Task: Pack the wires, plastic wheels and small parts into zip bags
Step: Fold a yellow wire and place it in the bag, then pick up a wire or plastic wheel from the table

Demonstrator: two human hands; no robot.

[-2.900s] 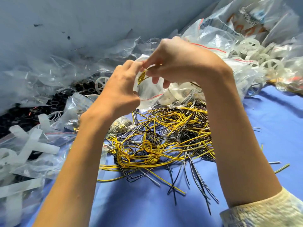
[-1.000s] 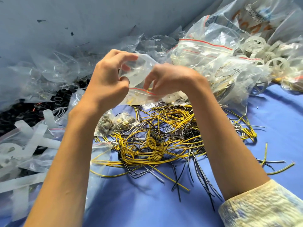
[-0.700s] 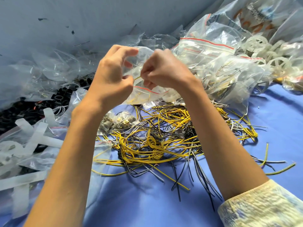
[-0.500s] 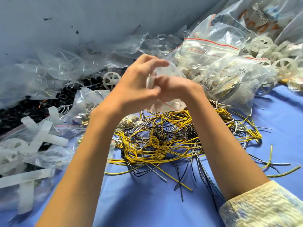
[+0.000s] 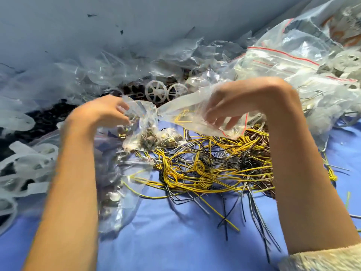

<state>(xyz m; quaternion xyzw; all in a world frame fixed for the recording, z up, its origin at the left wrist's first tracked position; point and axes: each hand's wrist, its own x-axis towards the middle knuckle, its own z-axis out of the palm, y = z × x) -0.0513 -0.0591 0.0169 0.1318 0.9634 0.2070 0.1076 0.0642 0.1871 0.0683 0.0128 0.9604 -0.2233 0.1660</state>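
Note:
My right hand (image 5: 236,102) grips a clear zip bag (image 5: 187,110) with a red seal line, held above the pile; a short yellow wire (image 5: 182,117) lies inside it. My left hand (image 5: 101,112) is blurred. Its fingers pinch the crumpled top of a bag of small metal parts (image 5: 150,135), which rests on the blue cloth (image 5: 175,243). A tangle of yellow and black wires (image 5: 205,167) lies below and between both hands. Two white plastic wheels (image 5: 156,91) lie behind the hands.
Filled zip bags (image 5: 293,63) are heaped at the back right. Empty clear bags (image 5: 117,69) line the grey wall (image 5: 97,26). Black parts (image 5: 46,118) and white plastic strips (image 5: 25,163) lie at the left. Another clear bag (image 5: 121,192) lies by my left forearm.
My hands were together at the zip bag's mouth; they have parted. The right hand keeps the bag with the wire in it. The left hand has moved left and down to the small-parts bag.

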